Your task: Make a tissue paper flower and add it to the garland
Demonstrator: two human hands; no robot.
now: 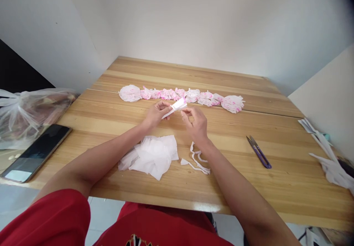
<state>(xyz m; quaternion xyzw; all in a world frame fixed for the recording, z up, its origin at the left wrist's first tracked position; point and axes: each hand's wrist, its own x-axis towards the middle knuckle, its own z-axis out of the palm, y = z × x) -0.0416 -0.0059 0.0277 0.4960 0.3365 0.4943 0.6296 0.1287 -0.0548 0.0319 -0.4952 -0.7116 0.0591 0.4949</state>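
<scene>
Head: left hand (157, 113) pinches bundle (179, 104); snips (260, 153) distant.

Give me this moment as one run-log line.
left hand: holding pink-tipped white piece | right hand: at its edge | beyond: pink-white ruffled row | near: white sheets | right: purple snips

Text: none legible | shirt print (136, 241): perhaps lettering, cut off

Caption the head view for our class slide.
Left hand gripping a pink-tipped white bundle, right hand close by, before a row of ruffled bunches.
</scene>
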